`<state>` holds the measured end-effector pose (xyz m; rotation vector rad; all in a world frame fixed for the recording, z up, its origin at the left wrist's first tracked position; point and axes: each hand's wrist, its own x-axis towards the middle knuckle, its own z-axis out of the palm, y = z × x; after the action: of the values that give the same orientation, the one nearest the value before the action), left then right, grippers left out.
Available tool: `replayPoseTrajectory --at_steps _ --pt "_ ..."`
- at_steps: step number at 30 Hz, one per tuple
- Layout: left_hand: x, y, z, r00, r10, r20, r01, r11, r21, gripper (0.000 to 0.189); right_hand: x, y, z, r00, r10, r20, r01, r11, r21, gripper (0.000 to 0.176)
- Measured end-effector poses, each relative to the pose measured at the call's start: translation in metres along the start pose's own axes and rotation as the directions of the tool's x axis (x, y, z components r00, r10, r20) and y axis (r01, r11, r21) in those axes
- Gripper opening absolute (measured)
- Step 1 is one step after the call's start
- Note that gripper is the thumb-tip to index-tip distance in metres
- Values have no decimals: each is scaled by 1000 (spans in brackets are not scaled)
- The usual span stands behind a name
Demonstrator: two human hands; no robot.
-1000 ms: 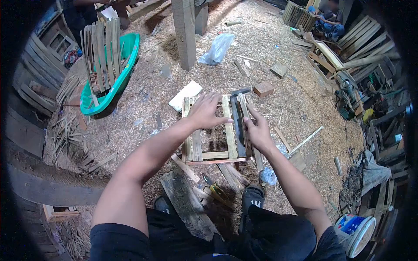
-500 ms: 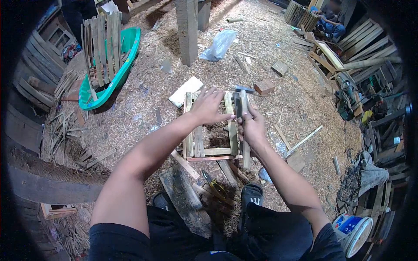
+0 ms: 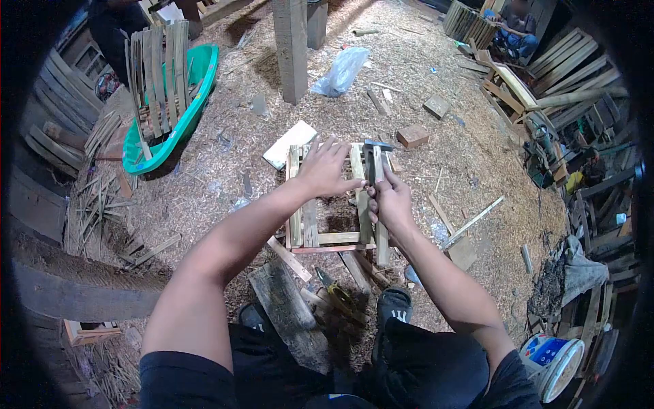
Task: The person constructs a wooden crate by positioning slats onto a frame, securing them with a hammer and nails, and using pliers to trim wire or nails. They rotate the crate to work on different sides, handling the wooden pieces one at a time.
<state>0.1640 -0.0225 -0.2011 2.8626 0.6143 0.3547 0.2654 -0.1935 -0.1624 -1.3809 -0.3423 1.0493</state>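
A small slatted wooden frame (image 3: pixel 338 238) stands on the chip-covered ground in front of me. My left hand (image 3: pixel 325 170) lies flat across its upper part, fingers stretched out and thumb pointing right. My right hand (image 3: pixel 392 204) is wrapped round the wooden handle of a hammer (image 3: pixel 379 146), whose dark metal head overlaps the frame's top right corner in this view. The handle's lower end sticks out below my fist, along the frame's right side. The tip of my left thumb is close beside the right fist.
A pale board (image 3: pixel 290 144) lies behind the frame, with a wooden block (image 3: pixel 412 136) to its right. Pliers (image 3: pixel 335 290) and a plank (image 3: pixel 286 303) lie near my feet. A green tub (image 3: pixel 203 92) holds upright slats. A wooden post (image 3: pixel 291 54) stands ahead; a person (image 3: pixel 521 31) sits far right.
The hammer head has come slightly down and left, toward the frame's top right corner. My right hand has shifted a little with it; my left hand stays in place.
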Motion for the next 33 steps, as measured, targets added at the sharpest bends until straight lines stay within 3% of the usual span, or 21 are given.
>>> replayPoseTrajectory --at_steps 3,6,9,15,17,19,21,24,29,33 --pt "0 9 -6 992 -82 98 80 997 23 110 2 0 -4 999 -44 -32 44 999 -13 55" --pt "-9 23 -1 990 -120 78 112 989 101 121 -2 -5 -6 997 -82 -13 81 996 -46 56" --pt "-3 23 -9 968 -167 186 165 986 30 128 -4 -9 -7 992 -128 -17 126 988 -85 56" --pt "-3 20 -15 965 -156 212 167 985 -33 133 10 0 -25 978 -210 -6 193 908 -372 58" --pt "-5 18 -9 972 -142 185 149 989 -23 134 25 12 -37 895 -436 99 400 682 -613 55" --pt "-5 19 -11 979 -128 160 131 991 -12 136 15 4 -32 885 -452 112 423 679 -601 53" --pt "-2 17 -15 961 -141 240 152 988 -29 139 12 2 -32 876 -467 122 443 677 -588 51" --pt "0 17 -20 957 -140 256 162 984 -69 141 12 1 -37 834 -516 195 508 579 -638 53" --pt "0 12 -22 957 -127 262 155 984 -90 141 1 -17 -40 736 -540 409 614 277 -739 52" --pt "1 13 -21 959 -136 248 165 981 -102 141 6 -18 -46 721 -534 442 624 222 -749 50"
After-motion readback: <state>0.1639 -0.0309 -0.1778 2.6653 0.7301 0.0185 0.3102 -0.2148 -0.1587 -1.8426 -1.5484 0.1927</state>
